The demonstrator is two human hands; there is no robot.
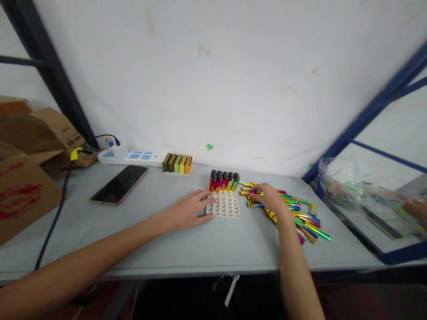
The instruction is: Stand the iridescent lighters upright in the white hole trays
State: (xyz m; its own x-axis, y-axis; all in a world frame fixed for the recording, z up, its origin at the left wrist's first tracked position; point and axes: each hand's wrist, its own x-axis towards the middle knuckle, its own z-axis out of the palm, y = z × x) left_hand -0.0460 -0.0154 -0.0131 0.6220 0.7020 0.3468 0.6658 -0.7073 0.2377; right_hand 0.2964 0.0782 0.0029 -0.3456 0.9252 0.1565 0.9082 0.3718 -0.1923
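Note:
A white tray with rows of round holes (223, 205) lies on the grey table, with lighters (224, 181) standing upright in its back rows, black tops up and bodies red, yellow and green. My left hand (191, 210) rests at the tray's left side, its fingers spread and their tips touching the edge. To the right lies a loose pile of shiny coloured tube-like pieces (302, 218). My right hand (271, 198) reaches down onto the pile's near-left part, fingers curled. What sits between those fingertips is too small to make out.
Behind stands a block of green and yellow lighter-like pieces (177, 163). A phone (119, 184), a power strip (140, 157) and paper bags (30, 173) are on the left. On the right, beyond a blue frame (367, 113), are a plastic bag (343, 182) and another person's hand (416, 208).

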